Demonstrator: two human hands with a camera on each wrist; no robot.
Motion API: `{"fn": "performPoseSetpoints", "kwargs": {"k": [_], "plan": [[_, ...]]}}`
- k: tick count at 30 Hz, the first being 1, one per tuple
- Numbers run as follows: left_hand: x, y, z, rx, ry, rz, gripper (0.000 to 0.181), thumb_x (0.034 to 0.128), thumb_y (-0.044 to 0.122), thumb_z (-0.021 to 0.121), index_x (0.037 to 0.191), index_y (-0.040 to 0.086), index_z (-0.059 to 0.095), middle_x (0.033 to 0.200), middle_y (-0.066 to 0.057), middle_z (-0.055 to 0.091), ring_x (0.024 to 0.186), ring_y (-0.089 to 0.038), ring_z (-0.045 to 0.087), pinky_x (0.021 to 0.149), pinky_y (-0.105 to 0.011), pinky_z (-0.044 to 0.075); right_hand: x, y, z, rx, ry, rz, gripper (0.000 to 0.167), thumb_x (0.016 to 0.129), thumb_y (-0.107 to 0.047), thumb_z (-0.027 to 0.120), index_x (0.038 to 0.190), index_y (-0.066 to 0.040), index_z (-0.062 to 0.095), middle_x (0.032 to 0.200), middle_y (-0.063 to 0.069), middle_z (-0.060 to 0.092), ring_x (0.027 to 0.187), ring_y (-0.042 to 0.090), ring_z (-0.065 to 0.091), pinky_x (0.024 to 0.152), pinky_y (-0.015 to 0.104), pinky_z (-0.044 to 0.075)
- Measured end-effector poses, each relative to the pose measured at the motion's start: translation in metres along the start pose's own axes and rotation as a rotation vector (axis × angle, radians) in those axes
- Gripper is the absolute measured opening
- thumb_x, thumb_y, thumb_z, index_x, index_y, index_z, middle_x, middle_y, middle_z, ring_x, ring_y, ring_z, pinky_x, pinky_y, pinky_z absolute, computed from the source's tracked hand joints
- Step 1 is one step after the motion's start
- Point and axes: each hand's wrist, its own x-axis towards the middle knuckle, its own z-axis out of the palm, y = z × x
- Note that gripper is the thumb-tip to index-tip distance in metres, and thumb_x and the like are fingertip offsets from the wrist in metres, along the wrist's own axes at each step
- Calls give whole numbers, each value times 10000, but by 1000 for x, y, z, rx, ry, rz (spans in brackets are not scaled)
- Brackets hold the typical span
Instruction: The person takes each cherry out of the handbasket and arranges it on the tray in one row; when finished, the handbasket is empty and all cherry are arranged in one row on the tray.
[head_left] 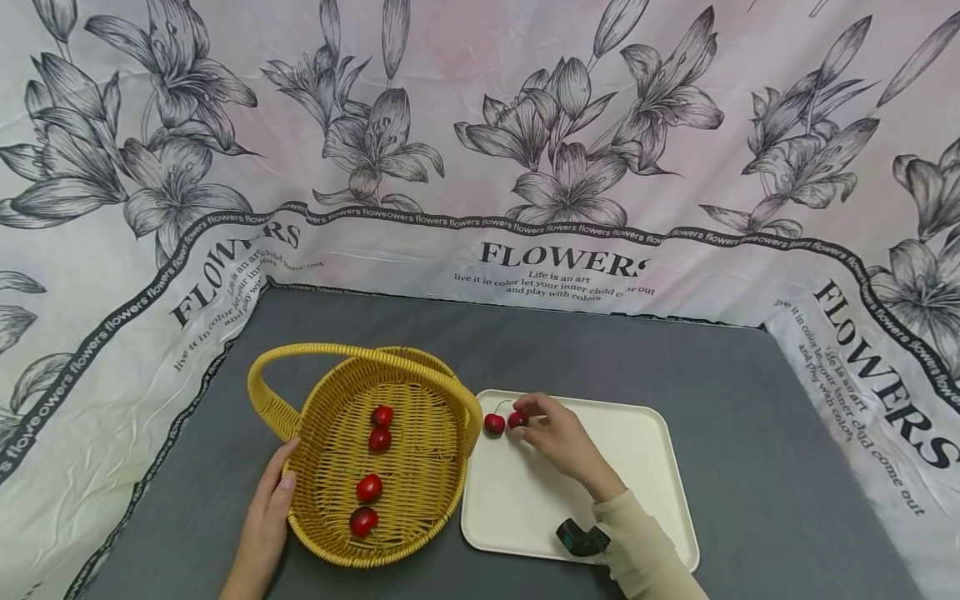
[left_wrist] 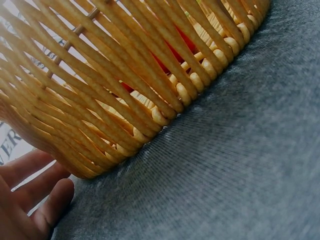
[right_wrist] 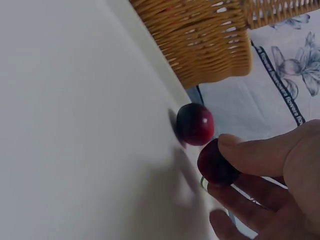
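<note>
In the head view my right hand point(head_left: 558, 437) is over the upper left of a cream tray point(head_left: 600, 500). Thumb and fingers pinch a dark red cherry point(right_wrist: 217, 162). Beside it on the tray sits another cherry point(head_left: 494, 424), with a thin stem arching above. My left hand point(head_left: 266, 508) rests against the left side of a yellow woven basket point(head_left: 315, 533) with a tall handle, its fingers fairly straight in the left wrist view. Inside the basket, several red cherries point(head_left: 369, 487) lie in a rough column.
The basket's handle point(head_left: 330, 350) arches over its far side. A small black device point(head_left: 582, 538) sits at the right wrist, above the tray's near edge. Grey cloth point(head_left: 757, 467) covers the table, and a flower-printed cloth point(head_left: 555, 258) hangs around the back and sides.
</note>
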Motion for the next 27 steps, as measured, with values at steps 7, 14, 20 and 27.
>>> {"fn": "performPoseSetpoints", "kwargs": {"k": [7, 14, 20, 27], "plan": [[0, 0, 1, -11, 4, 8, 443, 1069, 273, 292, 1511, 243, 277, 1509, 58, 263, 1270, 126, 243, 904, -23, 249, -1, 6, 3, -17, -22, -89, 366, 791, 56, 735, 1122, -8, 594, 1078, 117, 623, 950, 252, 662, 827, 306, 535], [0, 1, 1, -15, 0, 0, 444, 1069, 277, 294, 1512, 249, 274, 1497, 95, 257, 1272, 123, 240, 901, -24, 250, -4, 6, 2, -109, -11, -113, 334, 786, -7, 763, 1089, -67, 635, 1081, 46, 618, 963, 193, 612, 849, 379, 512], [-1, 3, 1, -11, 3, 2, 443, 1069, 275, 294, 1510, 245, 277, 1507, 59, 259, 1272, 119, 241, 903, -22, 250, -6, 7, 0, -101, -30, -118, 342, 793, -4, 754, 1105, -69, 629, 1090, 46, 611, 932, 183, 594, 784, 323, 525], [-1, 4, 1, -3, 3, 0, 444, 1069, 285, 291, 1511, 236, 276, 1502, 56, 263, 1266, 126, 243, 905, -16, 247, -6, 6, -2, -96, -41, -120, 361, 786, 3, 759, 1117, -53, 627, 1097, 54, 612, 924, 186, 579, 762, 297, 523]]}}
